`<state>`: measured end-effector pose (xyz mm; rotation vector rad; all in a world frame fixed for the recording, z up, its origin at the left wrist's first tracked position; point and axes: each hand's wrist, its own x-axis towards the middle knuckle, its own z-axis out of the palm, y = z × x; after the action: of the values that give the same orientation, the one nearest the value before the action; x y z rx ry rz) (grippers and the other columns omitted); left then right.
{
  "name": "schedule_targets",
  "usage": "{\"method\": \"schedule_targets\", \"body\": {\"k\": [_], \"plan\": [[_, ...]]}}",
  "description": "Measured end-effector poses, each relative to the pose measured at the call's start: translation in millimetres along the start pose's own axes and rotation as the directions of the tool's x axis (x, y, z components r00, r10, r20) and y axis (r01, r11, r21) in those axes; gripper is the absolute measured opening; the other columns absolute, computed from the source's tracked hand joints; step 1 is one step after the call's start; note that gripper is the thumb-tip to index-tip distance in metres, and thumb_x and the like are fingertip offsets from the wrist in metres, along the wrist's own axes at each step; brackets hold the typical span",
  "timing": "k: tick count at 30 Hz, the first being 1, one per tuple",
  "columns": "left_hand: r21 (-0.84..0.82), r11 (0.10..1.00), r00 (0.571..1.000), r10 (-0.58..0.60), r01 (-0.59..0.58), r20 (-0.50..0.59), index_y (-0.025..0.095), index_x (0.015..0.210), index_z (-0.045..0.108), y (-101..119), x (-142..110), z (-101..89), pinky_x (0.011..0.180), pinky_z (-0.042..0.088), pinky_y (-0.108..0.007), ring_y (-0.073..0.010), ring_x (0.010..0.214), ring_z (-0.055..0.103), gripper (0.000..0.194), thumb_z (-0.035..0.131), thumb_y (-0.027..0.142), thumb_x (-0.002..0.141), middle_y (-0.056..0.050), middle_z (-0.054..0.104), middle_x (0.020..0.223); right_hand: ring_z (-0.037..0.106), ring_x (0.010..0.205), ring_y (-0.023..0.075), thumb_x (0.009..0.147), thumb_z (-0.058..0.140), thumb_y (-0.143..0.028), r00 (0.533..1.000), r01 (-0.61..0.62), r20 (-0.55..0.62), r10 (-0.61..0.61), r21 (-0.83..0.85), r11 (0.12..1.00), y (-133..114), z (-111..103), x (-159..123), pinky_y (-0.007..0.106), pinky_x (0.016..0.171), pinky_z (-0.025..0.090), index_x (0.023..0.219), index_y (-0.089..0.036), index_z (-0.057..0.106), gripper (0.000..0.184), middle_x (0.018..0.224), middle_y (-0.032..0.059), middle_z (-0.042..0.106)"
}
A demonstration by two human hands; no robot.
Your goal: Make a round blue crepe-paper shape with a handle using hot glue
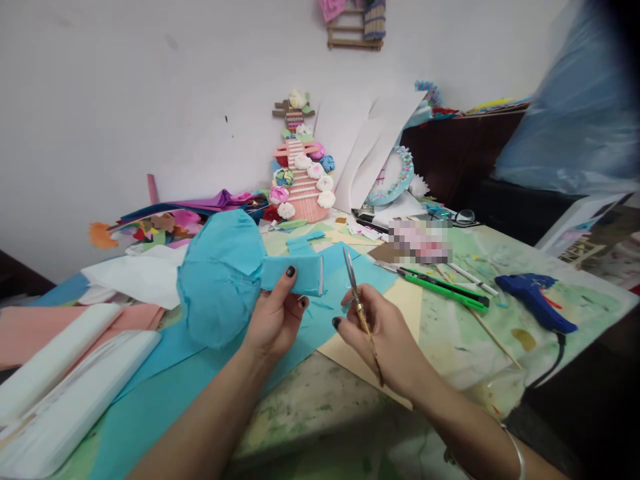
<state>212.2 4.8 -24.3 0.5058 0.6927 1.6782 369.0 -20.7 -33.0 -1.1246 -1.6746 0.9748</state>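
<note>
A round shape covered in blue crepe paper [223,277] has a short flat neck of the same blue, with a pale edge at its end. My left hand [277,313] grips that neck, thumb on top, holding the piece above the table. In my right hand [377,327] is a pair of scissors [357,297] with gold handles, the blades pointing up and away, close together. The scissors are apart from the blue neck, a little to its right. Under both hands lies a sheet of blue crepe paper [320,333] with small blue scraps on it.
Rolls of white crepe paper [60,373] lie at the left. A green utility knife [445,290], a wooden stick [495,337] and a blue glue gun [535,300] are on the right. A pink paper-flower instrument model [303,173] leans on the wall behind.
</note>
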Motion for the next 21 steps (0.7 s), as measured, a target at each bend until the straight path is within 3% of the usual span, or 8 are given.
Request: {"method": "schedule_targets", "body": {"k": [3,9,14,18,21], "plan": [[0.020,0.999,0.999,0.039,-0.039,0.019,0.021,0.089,0.064,-1.1,0.3,-1.0,0.041,0.045,-0.013,-0.0064,0.059,0.064,0.038,0.085,0.021,0.057,0.008,0.071,0.080,0.037,0.050,0.0084,0.081,0.057,-0.033,0.999,-0.024,0.033,0.022,0.086,0.996,-2.2,12.3,-8.7,0.020,0.046,0.032,0.086,-0.020,0.046,0.018,0.058,-0.0070,0.040],[0.066,0.997,0.998,0.046,-0.049,0.041,0.021,0.088,0.063,-1.4,1.7,-3.1,0.043,0.043,-0.014,-0.0062,0.059,0.061,0.035,0.084,0.024,0.059,0.007,0.069,0.079,0.039,0.051,0.0084,0.085,0.054,-0.038,1.000,0.015,-0.007,-0.014,0.136,0.991,1.0,32.1,-11.7,0.020,0.048,0.034,0.083,-0.019,0.047,0.020,0.058,-0.0061,0.043],[0.129,0.989,0.997,0.069,-0.072,0.027,0.022,0.089,0.063,-1.0,2.9,-3.0,0.046,0.044,-0.016,-0.0085,0.062,0.062,0.040,0.086,0.028,0.056,0.005,0.069,0.081,0.041,0.050,0.0087,0.084,0.054,-0.039,0.999,-0.001,-0.046,0.008,0.157,0.988,8.3,31.3,-8.0,0.020,0.048,0.035,0.087,-0.018,0.052,0.020,0.059,-0.0058,0.045],[0.288,0.949,0.992,0.116,-0.127,0.054,0.022,0.089,0.065,-0.9,8.4,-7.1,0.047,0.044,-0.017,-0.0090,0.066,0.061,0.038,0.084,0.031,0.057,0.003,0.069,0.088,0.045,0.050,0.0107,0.075,0.059,-0.034,0.980,-0.007,-0.201,-0.012,-0.093,0.996,18.0,4.8,1.0,0.022,0.049,0.035,0.083,-0.018,0.060,0.017,0.057,-0.0038,0.050],[0.508,0.836,0.978,0.183,-0.208,0.099,0.017,0.071,0.065,0.5,14.7,-13.9,0.043,0.037,-0.017,-0.0069,0.050,0.050,0.024,0.081,0.033,0.062,0.003,0.064,0.064,0.052,0.052,0.0137,0.072,0.057,-0.029,0.958,-0.038,-0.279,-0.071,-0.367,0.930,32.0,-25.8,7.3,0.024,0.050,0.035,0.084,-0.017,0.065,0.019,0.059,-0.0009,0.057]]}}
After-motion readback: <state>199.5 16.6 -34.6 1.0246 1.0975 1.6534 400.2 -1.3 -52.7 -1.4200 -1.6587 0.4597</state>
